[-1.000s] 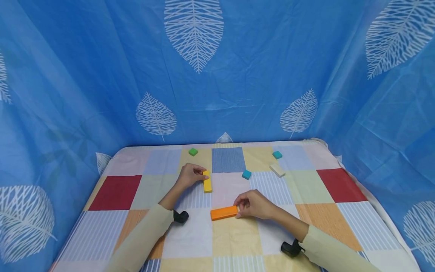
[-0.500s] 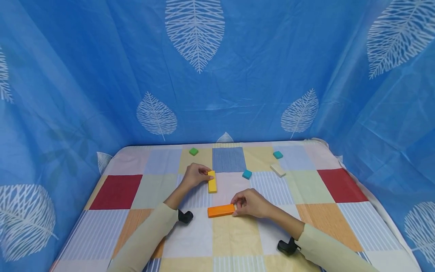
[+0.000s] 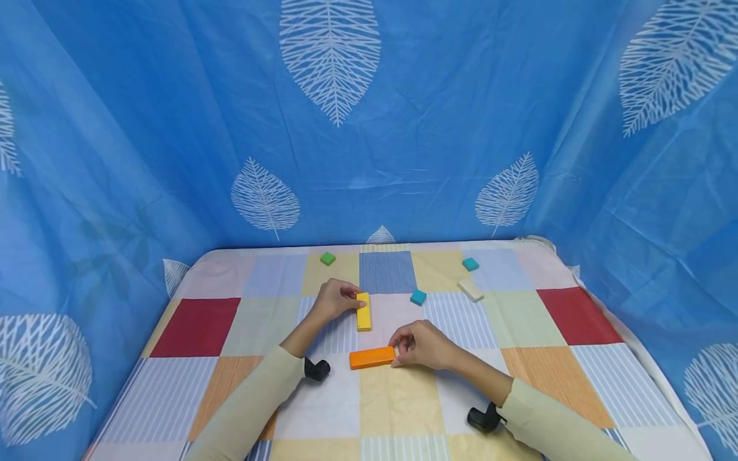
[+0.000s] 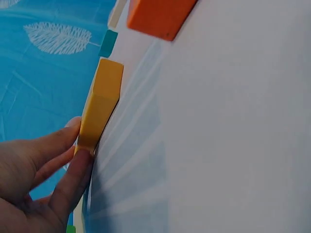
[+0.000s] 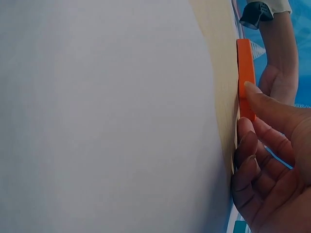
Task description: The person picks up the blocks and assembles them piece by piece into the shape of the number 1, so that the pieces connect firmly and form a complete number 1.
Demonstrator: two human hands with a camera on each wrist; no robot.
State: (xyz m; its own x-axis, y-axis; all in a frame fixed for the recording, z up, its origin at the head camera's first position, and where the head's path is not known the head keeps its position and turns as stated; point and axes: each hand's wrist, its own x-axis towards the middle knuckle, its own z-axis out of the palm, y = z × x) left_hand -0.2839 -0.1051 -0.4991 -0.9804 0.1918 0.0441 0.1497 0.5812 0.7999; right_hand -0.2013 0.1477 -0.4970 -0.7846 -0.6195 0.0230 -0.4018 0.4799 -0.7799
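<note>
My left hand point(image 3: 336, 299) pinches a long yellow wooden block point(image 3: 364, 318) near its far end, between thumb and fingers. The block lies flat, pointing away from me. Lower and a little to the right, my right hand point(image 3: 425, 346) pinches the right end of an orange block point(image 3: 369, 358), which lies roughly crosswise. A gap of cloth separates the two blocks. In the left wrist view the yellow block point(image 4: 100, 99) shows its near end, with a corner of the orange block point(image 4: 158, 17) above. The right wrist view has the thumb pressed on the orange block point(image 5: 246, 63).
A patchwork cloth point(image 3: 248, 326) covers the table. Farther back lie a green block point(image 3: 327, 258), a teal block point(image 3: 418, 297), a second teal block point(image 3: 470, 264) and a cream block point(image 3: 470, 290). Blue leaf-patterned curtains point(image 3: 426, 128) enclose the back and sides.
My left hand has shifted the yellow block to the right. My right hand has moved the orange block slightly left. The other blocks stay where they were.
</note>
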